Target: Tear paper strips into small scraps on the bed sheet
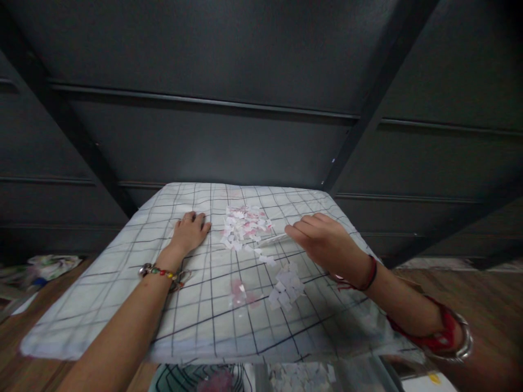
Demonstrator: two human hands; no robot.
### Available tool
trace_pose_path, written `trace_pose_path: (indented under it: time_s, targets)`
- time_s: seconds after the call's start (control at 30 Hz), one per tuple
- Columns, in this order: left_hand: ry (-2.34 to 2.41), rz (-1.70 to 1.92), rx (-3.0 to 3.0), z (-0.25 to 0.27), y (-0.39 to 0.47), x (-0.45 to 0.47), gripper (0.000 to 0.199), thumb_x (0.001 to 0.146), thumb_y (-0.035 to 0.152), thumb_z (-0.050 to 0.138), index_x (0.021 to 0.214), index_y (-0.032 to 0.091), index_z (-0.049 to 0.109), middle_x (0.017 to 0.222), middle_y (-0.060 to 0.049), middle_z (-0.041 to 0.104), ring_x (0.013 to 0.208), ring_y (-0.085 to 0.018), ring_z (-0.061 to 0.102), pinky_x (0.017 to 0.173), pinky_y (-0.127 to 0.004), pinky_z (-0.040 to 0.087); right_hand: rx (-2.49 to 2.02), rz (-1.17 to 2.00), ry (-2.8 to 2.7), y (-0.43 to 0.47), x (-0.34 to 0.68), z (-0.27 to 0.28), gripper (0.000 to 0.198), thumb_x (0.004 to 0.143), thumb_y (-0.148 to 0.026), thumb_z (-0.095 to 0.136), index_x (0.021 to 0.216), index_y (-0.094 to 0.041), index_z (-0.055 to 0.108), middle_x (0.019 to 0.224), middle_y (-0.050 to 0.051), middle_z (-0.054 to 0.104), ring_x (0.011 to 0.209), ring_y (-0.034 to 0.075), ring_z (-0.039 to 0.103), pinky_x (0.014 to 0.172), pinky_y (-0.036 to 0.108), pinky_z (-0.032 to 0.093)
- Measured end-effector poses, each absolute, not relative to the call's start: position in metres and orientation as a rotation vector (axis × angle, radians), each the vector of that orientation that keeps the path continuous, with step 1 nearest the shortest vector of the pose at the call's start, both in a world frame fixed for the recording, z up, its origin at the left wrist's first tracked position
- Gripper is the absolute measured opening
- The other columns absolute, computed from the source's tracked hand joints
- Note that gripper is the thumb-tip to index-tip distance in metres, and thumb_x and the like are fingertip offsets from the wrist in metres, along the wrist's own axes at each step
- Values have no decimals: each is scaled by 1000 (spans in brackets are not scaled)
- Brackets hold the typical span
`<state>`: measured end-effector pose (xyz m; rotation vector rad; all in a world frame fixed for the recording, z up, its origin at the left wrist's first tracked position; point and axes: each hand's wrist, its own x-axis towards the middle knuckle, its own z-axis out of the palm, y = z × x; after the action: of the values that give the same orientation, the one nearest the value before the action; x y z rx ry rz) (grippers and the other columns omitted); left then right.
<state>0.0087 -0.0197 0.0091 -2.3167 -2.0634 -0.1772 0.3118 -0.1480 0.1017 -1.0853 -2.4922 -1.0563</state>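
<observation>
Right hand is pinching a thin pale strip beside a pile of paper scraps
The pile of paper scraps (pixel 244 224) is lying on the checked cloth (pixel 196 321) between the hands, to the left of the right hand (pixel 322 239); the thin pale strip (pixel 275 238) is running from those curled fingers leftward and slightly toward the person, its far end pointing at the pile's near right edge, though blur is hiding whether it is touching; the smaller pile (pixel 287 287) is sitting nearer the person, closer to the right hand; the left hand (pixel 191 234) is resting palm down, fingers loosely spread, gripping nothing visible
</observation>
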Motion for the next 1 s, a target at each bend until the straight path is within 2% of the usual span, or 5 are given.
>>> trace_pose_path:
  time_s: [0.17,0.37,0.57,0.87,1.0]
  targets:
    - [-2074,-170,-2324,11,-21,10,53,97,40,29,138,14,49,145,-21,48,137,-30,42,108,-47,38,-1120,-1137,-2429,-147,312,104,22,83,1,51,77,-17,63,66,2,60,65,19,49,66,33,30]
    - [-2083,-161,-2301,11,-20,10,51,97,42,30,138,19,50,145,-16,49,136,-27,43,108,-44,38,-1102,-1089,-2498,-149,309,102,21,83,0,52,75,-18,62,64,1,59,64,18,48,65,32,29]
    - [-2083,-170,-2322,12,-21,10,53,97,41,29,138,14,49,145,-20,48,136,-30,43,108,-47,37,-1111,-1165,-2439,-147,309,105,22,84,0,51,74,-17,62,65,3,60,64,19,48,65,33,29]
    - [-2068,-213,-2314,7,-17,7,50,95,41,32,135,18,52,142,-16,52,134,-30,45,106,-47,38,-1007,-1042,-2541,-152,305,110,22,84,-2,52,74,-20,60,63,0,56,62,18,46,65,32,30]
    - [-2065,-195,-2310,7,-18,7,51,96,42,31,136,19,51,143,-16,51,135,-29,44,107,-45,38,-997,-1105,-2495,-151,303,112,23,84,-2,51,73,-19,61,62,1,57,62,19,46,65,33,29]
